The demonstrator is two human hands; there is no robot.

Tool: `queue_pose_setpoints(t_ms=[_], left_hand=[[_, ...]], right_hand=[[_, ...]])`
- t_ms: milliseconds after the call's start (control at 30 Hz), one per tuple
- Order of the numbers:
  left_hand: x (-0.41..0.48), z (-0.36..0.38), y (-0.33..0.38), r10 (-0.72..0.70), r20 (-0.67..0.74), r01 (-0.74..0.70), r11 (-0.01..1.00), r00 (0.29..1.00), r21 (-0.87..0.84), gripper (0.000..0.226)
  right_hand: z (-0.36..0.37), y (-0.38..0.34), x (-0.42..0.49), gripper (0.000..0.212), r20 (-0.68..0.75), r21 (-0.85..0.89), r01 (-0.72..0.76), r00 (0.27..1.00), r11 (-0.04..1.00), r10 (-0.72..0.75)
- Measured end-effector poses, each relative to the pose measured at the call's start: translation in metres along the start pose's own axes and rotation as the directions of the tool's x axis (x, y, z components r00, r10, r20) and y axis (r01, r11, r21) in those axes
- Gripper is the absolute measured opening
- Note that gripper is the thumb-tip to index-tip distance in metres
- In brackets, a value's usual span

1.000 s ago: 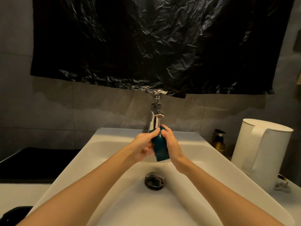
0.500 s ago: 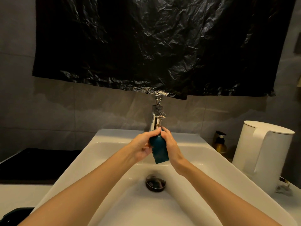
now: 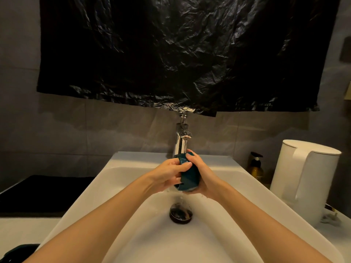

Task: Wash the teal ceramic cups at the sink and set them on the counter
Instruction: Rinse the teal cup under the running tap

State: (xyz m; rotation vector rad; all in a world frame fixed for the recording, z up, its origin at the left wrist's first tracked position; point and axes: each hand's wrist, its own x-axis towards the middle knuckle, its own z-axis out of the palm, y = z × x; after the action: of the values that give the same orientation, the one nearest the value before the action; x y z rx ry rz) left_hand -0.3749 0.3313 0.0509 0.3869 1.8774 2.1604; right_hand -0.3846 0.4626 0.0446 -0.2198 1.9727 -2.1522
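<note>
The cup turns under the faucet, and its faceted side now shows broad. The left hand slides its fingers across the front, the right hand wraps lower, and water now dribbles straight down below the faucet.

The sink basin lies open in the lower centre; the faucet blocks centre frame, the white kettle and soap bottle crowd the right.
</note>
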Motion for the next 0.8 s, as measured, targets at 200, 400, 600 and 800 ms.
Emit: queue_pose_setpoints(t_ms=[200, 400, 600, 800], left_hand=[[-0.0014, -0.0082, -0.0025, 0.042, 0.043, -0.047, 0.99, 0.998, 0.13, 0.035], [-0.002, -0.0064, -0.0027, 0.08, 0.059, -0.092, 0.967, 0.995, 0.238, 0.033], [-0.0024, -0.009, -0.0041, 0.098, 0.084, -0.12, 0.939, 0.992, 0.322, 0.036], [-0.0072, -0.0062, -0.0057, 0.051, 0.154, -0.11, 0.904, 0.987, 0.412, 0.036]], right_hand=[[-0.0009, 0.0016, 0.0044, 0.033, 0.01, -0.05, 0.094, 0.996, 0.994, -0.094], [0.006, 0.0017, 0.0067, 0.031, -0.059, -0.012, 0.129, 0.99, 0.992, -0.129], [0.0004, -0.0002, 0.0042, 0.039, -0.015, -0.032, 0.185, 0.983, 0.982, -0.185], [-0.0024, -0.0037, -0.0009, 0.056, -0.056, 0.123, -0.173, 0.982, 0.977, 0.181]])
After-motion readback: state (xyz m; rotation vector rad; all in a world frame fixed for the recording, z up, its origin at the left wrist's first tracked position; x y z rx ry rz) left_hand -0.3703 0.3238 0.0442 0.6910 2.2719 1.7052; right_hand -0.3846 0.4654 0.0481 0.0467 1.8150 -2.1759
